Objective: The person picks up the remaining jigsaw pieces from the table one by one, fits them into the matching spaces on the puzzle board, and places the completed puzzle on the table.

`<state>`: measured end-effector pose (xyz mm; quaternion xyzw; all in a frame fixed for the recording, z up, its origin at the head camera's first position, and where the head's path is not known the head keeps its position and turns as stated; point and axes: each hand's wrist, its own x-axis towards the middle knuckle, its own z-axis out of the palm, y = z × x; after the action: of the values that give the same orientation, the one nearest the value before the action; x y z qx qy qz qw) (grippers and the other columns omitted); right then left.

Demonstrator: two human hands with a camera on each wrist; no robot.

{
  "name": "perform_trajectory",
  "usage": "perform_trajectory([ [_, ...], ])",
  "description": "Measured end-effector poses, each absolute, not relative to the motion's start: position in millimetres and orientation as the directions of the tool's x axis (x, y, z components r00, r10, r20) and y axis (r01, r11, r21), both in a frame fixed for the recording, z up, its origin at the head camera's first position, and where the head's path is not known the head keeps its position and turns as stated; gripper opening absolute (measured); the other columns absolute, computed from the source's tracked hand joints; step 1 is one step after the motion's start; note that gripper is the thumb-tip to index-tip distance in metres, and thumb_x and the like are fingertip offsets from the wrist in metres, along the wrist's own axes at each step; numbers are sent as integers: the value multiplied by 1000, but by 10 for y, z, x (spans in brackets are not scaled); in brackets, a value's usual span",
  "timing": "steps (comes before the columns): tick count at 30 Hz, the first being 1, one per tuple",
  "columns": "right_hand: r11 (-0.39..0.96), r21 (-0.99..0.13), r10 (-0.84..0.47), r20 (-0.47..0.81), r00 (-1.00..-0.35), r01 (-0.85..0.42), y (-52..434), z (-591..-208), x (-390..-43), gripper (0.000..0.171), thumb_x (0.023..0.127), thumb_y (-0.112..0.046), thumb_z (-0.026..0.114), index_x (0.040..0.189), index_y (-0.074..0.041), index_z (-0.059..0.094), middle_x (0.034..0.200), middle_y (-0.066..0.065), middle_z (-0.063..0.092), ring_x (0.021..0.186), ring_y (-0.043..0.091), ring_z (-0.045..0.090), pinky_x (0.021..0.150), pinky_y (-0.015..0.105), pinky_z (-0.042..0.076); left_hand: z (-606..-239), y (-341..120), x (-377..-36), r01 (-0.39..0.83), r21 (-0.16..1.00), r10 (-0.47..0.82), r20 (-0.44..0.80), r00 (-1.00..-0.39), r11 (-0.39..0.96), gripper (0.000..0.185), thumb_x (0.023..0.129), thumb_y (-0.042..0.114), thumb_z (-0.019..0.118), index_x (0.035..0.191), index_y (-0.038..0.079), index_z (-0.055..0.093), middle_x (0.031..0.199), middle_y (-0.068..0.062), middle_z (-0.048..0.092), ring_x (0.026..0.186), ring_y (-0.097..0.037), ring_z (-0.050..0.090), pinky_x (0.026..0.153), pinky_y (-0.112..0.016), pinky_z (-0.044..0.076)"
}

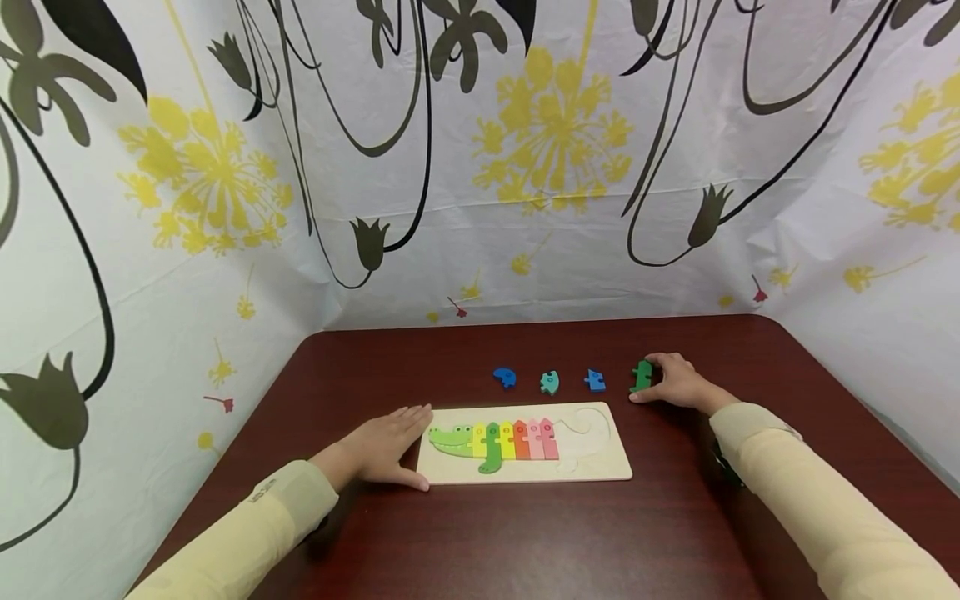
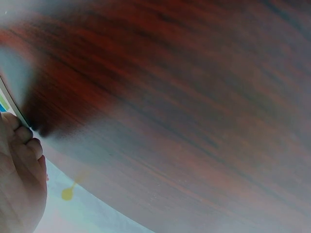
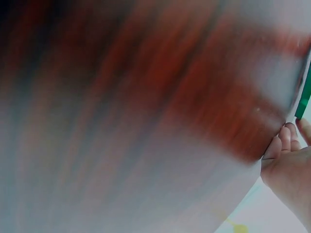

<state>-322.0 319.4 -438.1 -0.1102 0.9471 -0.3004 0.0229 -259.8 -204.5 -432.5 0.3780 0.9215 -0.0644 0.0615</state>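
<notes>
A pale wooden crocodile puzzle board (image 1: 600, 462) lies on the table with its green head, yellow, green, orange and pink pieces seated; the tail end shows bare outlines. My left hand (image 1: 386, 446) rests at the board's left edge, fingers straight and thumb spread along its near corner. In the left wrist view, that hand's curved fingers (image 2: 23, 133) are at the board's rim. Beyond the board's far right corner, my right hand (image 1: 682, 383) pinches a dark green puzzle piece (image 1: 642, 376) between thumb and finger. The right wrist view catches only part of this green piece (image 3: 304, 94).
Behind the board, a dark blue piece (image 1: 505, 377), a teal piece (image 1: 550, 382) and a blue piece (image 1: 595, 380) lie in a row. The dark red-brown table (image 1: 540, 533) ends at a white patterned cloth (image 1: 555, 283) hanging behind and at the sides.
</notes>
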Motion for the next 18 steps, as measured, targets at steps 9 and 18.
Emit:
perform_trajectory([
  [9, 751, -633, -238, 11, -971, -191, 3211, -4362, -3218, 97, 79, -35, 81, 140, 19, 28, 126, 37, 44, 113, 47, 45, 91, 57, 43, -4321, -2045, -2597, 700, -71, 684, -167, -710, 710, 115, 78, 86, 39, 155, 4, 17, 161, -10, 16, 146, -22, 16, 117, -36, 17],
  [18, 698, -691, -270, -13, -963, -187, 3173, -4322, -3151, 97, 80, -31, 81, 142, 17, 24, 125, 34, 44, 108, 42, 48, 85, 52, 46, -4316, -2044, -2583, 706, -74, 690, -161, -706, 704, 114, 79, 86, 39, 155, 4, 17, 160, -11, 17, 146, -23, 17, 117, -36, 18],
])
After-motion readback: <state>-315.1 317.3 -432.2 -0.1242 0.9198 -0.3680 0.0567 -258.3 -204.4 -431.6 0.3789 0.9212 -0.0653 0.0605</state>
